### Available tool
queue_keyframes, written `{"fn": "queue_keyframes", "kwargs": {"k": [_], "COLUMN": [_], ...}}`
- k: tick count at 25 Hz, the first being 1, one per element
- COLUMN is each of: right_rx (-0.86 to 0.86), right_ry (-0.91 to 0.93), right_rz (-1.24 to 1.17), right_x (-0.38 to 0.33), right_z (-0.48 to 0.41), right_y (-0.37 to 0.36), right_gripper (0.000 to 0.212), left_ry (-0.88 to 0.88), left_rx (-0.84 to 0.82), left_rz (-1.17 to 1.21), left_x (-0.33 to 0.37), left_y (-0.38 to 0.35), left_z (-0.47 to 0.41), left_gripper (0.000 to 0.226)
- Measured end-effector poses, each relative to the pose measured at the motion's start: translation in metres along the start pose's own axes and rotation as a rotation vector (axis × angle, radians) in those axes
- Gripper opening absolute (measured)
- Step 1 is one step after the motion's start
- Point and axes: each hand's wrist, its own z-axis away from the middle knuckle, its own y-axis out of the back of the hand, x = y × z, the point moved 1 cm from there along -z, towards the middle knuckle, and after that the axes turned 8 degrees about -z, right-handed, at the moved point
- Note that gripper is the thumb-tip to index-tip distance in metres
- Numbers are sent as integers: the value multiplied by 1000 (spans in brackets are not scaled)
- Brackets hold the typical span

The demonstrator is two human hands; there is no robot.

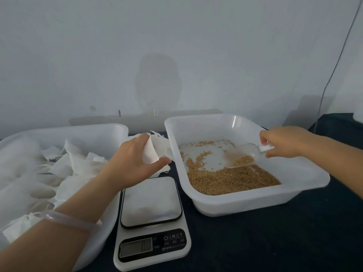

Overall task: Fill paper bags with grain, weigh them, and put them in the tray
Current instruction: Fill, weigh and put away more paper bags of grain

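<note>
The grain tray, right of centre, held loose grain heaped toward its lower edge. The bag tray at left held white paper bags. The right grip clasped a part-filled clear scoop, its mouth pointing lower left. The left grip pinched an open bag at frame centre, its long axis roughly vertical, above the scale.

grain golden-brown | paper bag white | trays translucent white | tablecloth dark navy
</note>
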Motion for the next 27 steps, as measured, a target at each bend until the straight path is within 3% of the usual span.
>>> {"fn": "queue_keyframes", "kwargs": {"k": [3, 6, 10, 14, 16, 21, 27], "right_rx": [113, 191, 49, -249, -310, -335, -267], "right_ry": [80, 164, 219, 103, 92, 207, 309], "right_rz": [409, 693, 825, 537, 395, -95, -366], "right_x": [1, 3, 10, 2, 1, -12, -37], "right_z": [-5, -4, 9, 19, 21, 22, 20], "right_y": [-5, 6, 25, 39, 41, 19, -9], "right_gripper": [21, 26, 37, 40, 42, 39, 31], "left_ry": [-14, 14, 8, 24, 39, 43, 49], "left_rx": [1, 1, -11, -18, -26, -45, -63], "left_rz": [21, 2, 9, 10, 1, 0, -7], "left_x": [0, -2, 0, 1, 0, 0, -1], "left_y": [1, 3, 0, 2, 3, 1, 1], "left_z": [2, 3, 0, 2, 2, 2, 2], "left_gripper": [43, 42, 43, 43, 41, 42, 42]}}
